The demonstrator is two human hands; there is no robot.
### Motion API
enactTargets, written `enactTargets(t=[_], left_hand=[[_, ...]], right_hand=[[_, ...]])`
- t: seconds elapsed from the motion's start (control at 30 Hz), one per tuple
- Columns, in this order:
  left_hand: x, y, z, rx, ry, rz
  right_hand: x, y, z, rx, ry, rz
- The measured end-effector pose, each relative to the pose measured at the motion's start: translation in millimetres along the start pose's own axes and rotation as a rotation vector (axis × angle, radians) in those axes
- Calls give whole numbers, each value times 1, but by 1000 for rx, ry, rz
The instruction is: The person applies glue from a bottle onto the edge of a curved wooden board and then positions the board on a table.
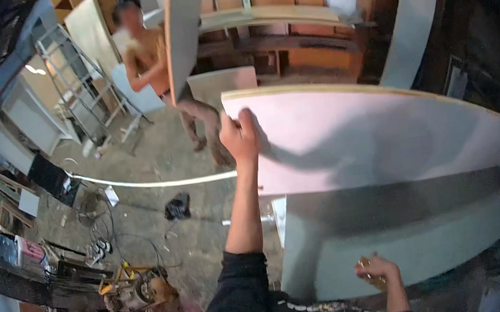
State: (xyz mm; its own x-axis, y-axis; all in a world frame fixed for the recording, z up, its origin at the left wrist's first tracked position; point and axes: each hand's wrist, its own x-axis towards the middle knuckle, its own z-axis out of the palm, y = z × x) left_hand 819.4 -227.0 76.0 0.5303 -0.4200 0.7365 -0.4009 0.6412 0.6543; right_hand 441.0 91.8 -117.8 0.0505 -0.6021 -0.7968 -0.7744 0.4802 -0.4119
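A long, pale pinkish-white panel [348, 136] with a bare wood-coloured upper edge stands on its side in front of me. My left hand [241, 133] is closed around its left end, near the top corner, with that arm stretched out. Below the panel lies a grey-green flat board [400, 237], shaded along its far part. Over this board, close to my body, my right hand [380, 268] is closed on a small yellow-brown object [375, 279], too small and covered to name.
Beyond the panel, a person [152, 61] stands beside another upright board [187, 38]. A stepladder [75, 78] stands at the far left. Cables [103, 216], a black bag [177, 207] and a long white strip [159, 184] lie on the floor. Tools [132, 291] crowd the lower left.
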Motion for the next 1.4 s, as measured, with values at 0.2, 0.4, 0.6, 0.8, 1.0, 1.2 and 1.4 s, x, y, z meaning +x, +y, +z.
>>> enactTargets(t=[0.2,0.4,0.6,0.8,1.0,1.2,1.4], left_hand=[[-1,5,2,-72,5,12],[-2,-29,-17,-178,-157,-99],[6,-14,5,-448,-316,-239],[34,-28,-10,-615,-489,-367],[38,-29,-5,-388,-574,-183],[51,-40,-21,-378,-582,-107],[36,-32,-6,-489,-661,-111]], right_hand=[[43,64,25,-47,28,127],[28,42,35,-73,59,135],[50,72,37,-1,173,183],[68,-59,79,131,263,169],[117,-148,122,227,296,137],[81,-246,120,370,263,159],[79,-224,130,202,344,275]])
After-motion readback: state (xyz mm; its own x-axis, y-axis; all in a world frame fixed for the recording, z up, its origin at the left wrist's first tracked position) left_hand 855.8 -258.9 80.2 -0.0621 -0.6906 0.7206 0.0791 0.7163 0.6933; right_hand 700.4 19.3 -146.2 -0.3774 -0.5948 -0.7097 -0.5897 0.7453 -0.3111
